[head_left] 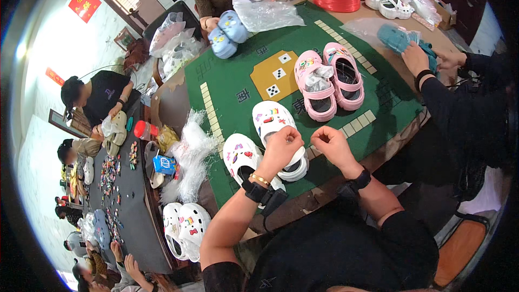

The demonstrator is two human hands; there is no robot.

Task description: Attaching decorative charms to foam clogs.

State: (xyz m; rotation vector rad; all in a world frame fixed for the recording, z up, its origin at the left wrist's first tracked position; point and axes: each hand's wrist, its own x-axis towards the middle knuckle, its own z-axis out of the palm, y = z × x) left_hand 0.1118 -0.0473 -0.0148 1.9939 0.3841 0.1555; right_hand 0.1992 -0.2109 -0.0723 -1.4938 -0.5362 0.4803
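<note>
Two white clogs with small coloured charms lie on the green table mat [232,84]; one clog [273,121] sits under my left hand, the other [240,154] lies just left of my wrist. My left hand [282,146] is closed in a fist over the heel of the first clog, touching it. My right hand [330,141] hovers just to its right with fingers pinched together; whatever small thing is between them is too small to tell. Both wrists wear black bands.
A pink clog pair [328,80] lies farther back on the mat. A person at the far side holds blue clogs [227,31] and a plastic bag [267,13]. Another person at right handles a teal clog [397,38]. White plastic ties [189,151] are heaped left; more white clogs [184,227] sit below.
</note>
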